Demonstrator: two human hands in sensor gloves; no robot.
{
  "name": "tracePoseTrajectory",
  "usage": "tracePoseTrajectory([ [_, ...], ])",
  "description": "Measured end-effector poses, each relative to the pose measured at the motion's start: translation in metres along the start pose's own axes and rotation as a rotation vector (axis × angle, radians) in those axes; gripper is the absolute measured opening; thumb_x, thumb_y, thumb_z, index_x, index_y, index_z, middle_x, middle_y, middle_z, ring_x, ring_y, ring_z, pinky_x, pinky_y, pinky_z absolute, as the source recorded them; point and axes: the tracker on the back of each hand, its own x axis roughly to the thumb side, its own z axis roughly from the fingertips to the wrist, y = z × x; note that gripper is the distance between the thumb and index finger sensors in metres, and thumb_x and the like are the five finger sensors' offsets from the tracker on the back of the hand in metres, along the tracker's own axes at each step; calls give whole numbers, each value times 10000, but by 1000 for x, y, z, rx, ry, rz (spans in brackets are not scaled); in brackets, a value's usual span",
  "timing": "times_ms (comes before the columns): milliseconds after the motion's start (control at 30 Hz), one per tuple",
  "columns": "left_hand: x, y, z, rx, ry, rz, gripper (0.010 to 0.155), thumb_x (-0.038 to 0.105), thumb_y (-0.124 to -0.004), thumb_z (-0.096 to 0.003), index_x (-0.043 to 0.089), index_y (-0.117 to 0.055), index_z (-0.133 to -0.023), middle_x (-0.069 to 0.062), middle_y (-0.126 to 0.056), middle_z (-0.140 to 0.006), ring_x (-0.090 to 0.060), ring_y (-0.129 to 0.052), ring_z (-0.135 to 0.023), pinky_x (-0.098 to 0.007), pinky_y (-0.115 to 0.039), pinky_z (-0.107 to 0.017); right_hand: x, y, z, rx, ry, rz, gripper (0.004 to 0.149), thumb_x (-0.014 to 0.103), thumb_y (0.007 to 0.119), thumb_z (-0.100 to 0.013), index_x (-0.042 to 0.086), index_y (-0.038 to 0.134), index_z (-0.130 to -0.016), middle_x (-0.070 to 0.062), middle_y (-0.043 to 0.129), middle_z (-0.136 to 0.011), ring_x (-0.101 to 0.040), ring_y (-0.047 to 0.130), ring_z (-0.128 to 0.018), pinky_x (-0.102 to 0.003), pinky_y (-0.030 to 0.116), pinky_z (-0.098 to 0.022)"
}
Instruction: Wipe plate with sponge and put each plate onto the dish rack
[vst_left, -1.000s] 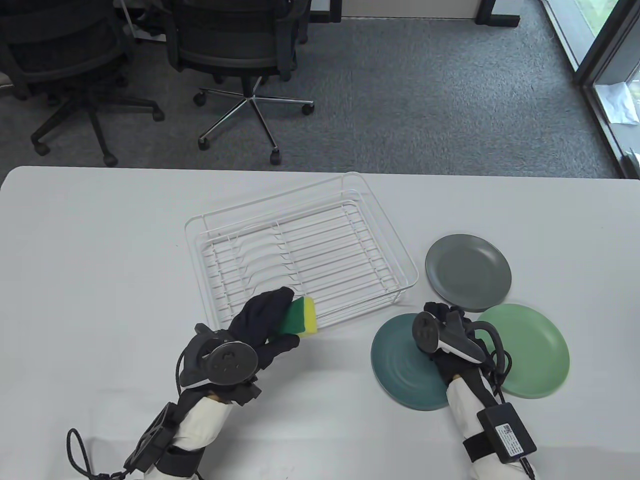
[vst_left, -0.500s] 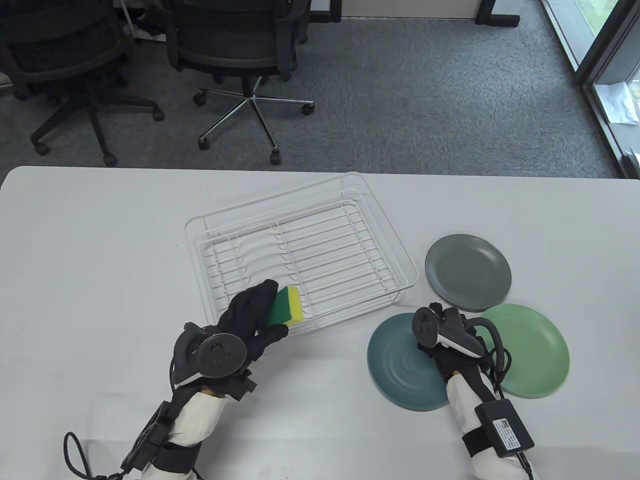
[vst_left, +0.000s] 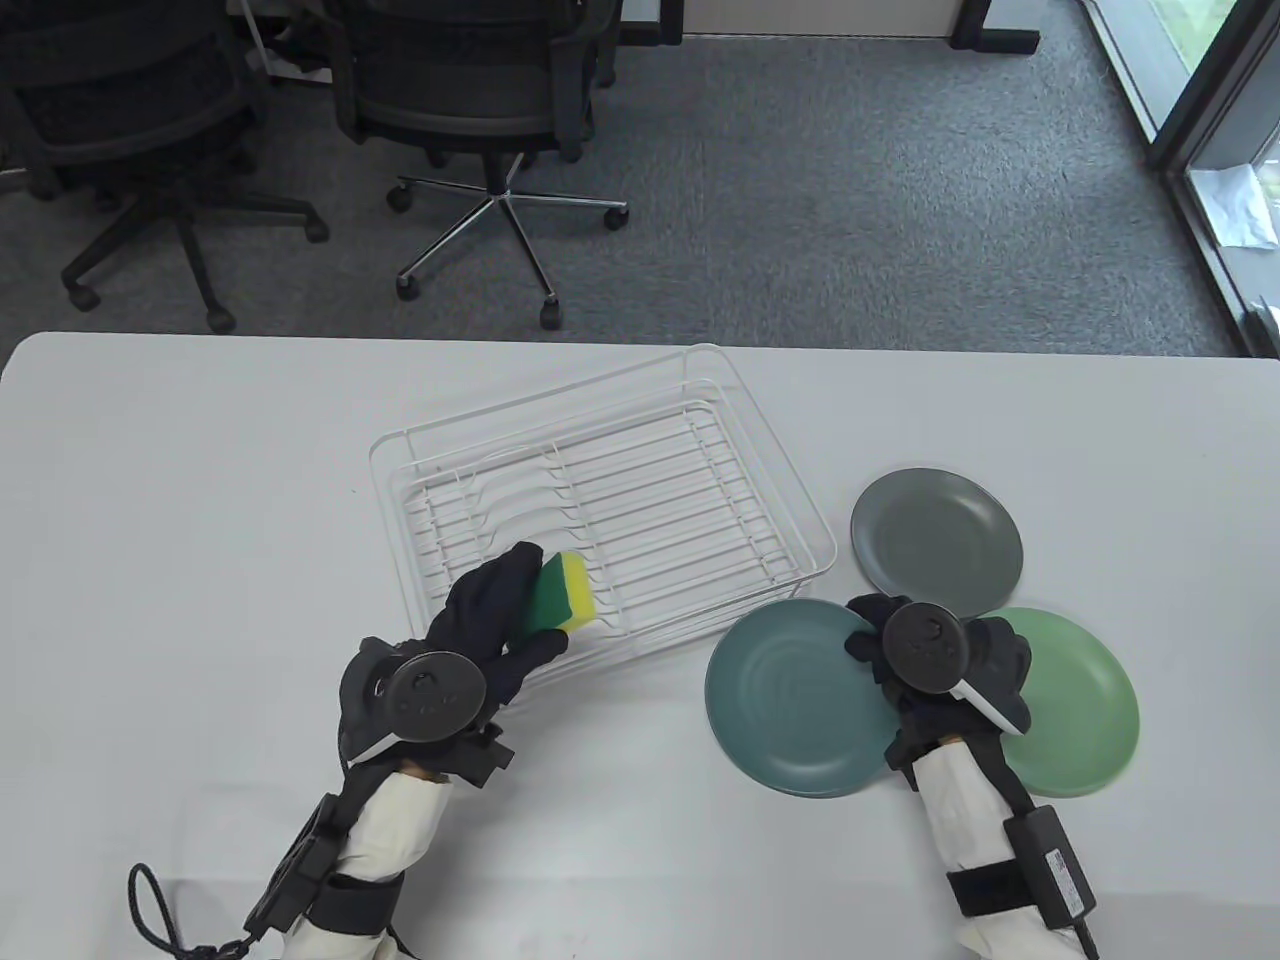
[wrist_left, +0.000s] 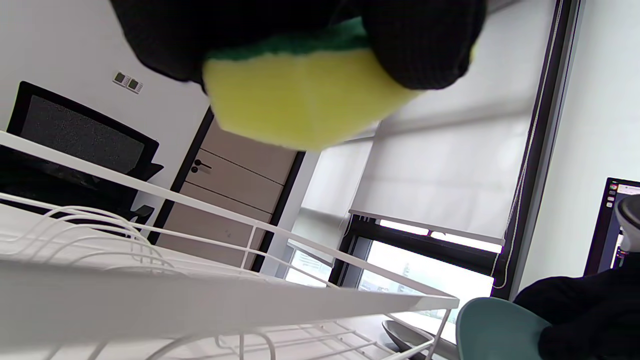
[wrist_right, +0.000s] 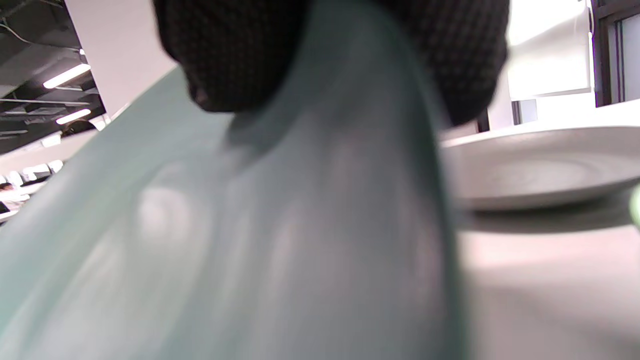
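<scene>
White counter (vst_left: 200, 500), near-right: teal plate (vst_left: 790, 690), rigid, light, likely slick; right hand (vst_left: 940, 660) pinches its rim, the best hold. Left hand (vst_left: 480, 630) grips soft sponge (vst_left: 562, 592) over rack (vst_left: 600, 500).

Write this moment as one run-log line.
left hand: holds sponge | right hand: grips teal plate | dish rack: no plates
</scene>
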Motion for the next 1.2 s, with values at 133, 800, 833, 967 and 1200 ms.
tracePoseTrajectory([
  [133, 5, 4, -5, 33, 4, -3, 793, 441, -799, -483, 22, -600, -1127, -222, -778, -1068, -458, -834, -918, -513, -770, -673, 4, -13, 0, -42, -8, -107, 388, 251, 804, -461, 165, 814, -839, -122, 933, -671, -236, 955, -437, -296, 892, -305],
  [800, 95, -5, -35, 77, -205, -461, 778, 474, -807, -471, 49, -654, -1105, -188, -824, -1038, -433, -858, -904, -505, -781, -665, 69, -56, -13, -412, 63, -490, 400, 219, 786, -533, 24, 770, -883, -196, 950, -661, -222, 1051, -394, -211, 951, -226],
  [833, 97, -7, -36, 76, -209, -456, 775, 474, -807, -471, 53, -655, -1104, -187, -827, -1036, -434, -857, -906, -508, -779, -667, 72, -57, -14, -410, 51, -504, 404, 215, 778, -540, 8, 762, -886, -206, 949, -664, -228, 1058, -404, -213, 955, -224],
  [967, 107, -14, -40, 48, -228, -454, 763, 474, -810, -471, 67, -664, -1099, -179, -827, -1038, -435, -850, -913, -515, -772, -672, 86, -55, -18, -339, -38, -641, 423, 210, 753, -563, -35, 721, -905, -235, 929, -704, -261, 1059, -459, -241, 967, -266],
  [1200, 125, -17, -49, 35, -213, -560, 749, 473, -798, -481, 80, -649, -1100, -179, -819, -1045, -445, -842, -920, -529, -765, -674, 98, -47, -21, -209, -206, -797, 473, 193, 721, -583, -65, 624, -968, -312, 829, -823, -363, 992, -569, -339, 930, -358],
])
